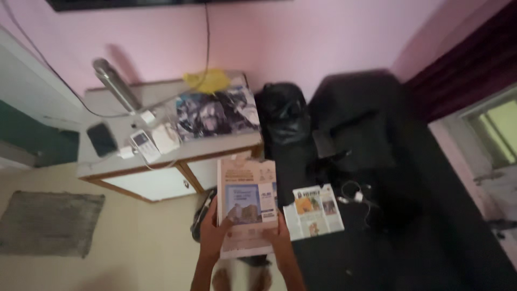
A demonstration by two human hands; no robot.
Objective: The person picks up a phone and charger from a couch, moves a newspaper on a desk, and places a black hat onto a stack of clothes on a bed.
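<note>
Looking down from the head cam: both hands are gripping a folded newspaper (246, 210) by its bottom edge, held up flat in the middle of the view. The left hand (214, 233) is curled round the lower left corner, the right hand (279, 237) pinches the lower right corner, fingers wrapped on the paper, so neither is open. Just right of it, a second folded newspaper (314, 211) lies at the near left edge of a dark bed (409, 215), with a white cable (356, 195) beside that. A black bag (283, 116) sits against the pink wall between the bed and a low white desk (161, 180). On the desk top: a phone (101, 139), a small white device (144, 144), a metal flask (116, 83) and a printed cloth (215, 113). Open floor is mostly to the left, where a grey mat (48, 222) lies well clear of the hands.
</note>
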